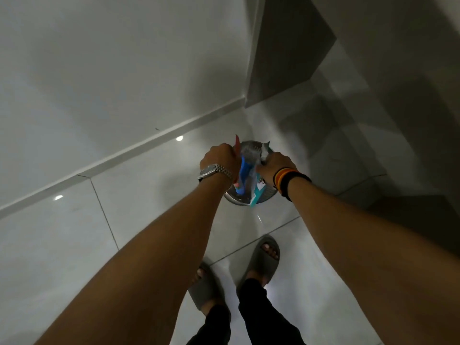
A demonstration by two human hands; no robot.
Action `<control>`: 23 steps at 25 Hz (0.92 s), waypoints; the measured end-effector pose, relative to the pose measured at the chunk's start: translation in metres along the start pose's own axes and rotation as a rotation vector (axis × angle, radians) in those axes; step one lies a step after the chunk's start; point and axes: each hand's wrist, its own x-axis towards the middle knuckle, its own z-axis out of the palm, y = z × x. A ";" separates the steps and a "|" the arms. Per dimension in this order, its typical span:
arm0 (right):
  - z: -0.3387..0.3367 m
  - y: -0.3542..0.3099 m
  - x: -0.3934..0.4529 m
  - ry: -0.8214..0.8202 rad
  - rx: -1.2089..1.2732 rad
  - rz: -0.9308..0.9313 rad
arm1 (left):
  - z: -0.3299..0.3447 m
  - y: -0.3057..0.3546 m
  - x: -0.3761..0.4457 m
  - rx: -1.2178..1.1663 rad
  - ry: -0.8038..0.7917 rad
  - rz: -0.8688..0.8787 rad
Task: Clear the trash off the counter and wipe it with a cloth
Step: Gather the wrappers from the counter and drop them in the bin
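Note:
Both arms reach down over a round metal trash bin (239, 199) that stands on the floor near a wall corner. My left hand (220, 159), with a steel watch on the wrist, is closed on red and blue wrappers (243, 174) held over the bin's mouth. My right hand (276, 164), with dark and orange bands on the wrist, grips crumpled clear plastic and a teal-and-white packet (257, 192) right beside them. The hands almost touch. The counter and the cloth are out of view.
Glossy pale floor tiles (139, 195) spread all around the bin. A white wall with a skirting board (124, 158) runs along the left. A grey wall corner (281, 58) rises behind the bin. My feet in grey slippers (263, 260) stand just in front of it.

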 end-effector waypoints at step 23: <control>-0.296 -0.131 -0.284 0.788 -0.001 -0.466 | -0.350 0.159 -0.207 0.295 0.542 0.878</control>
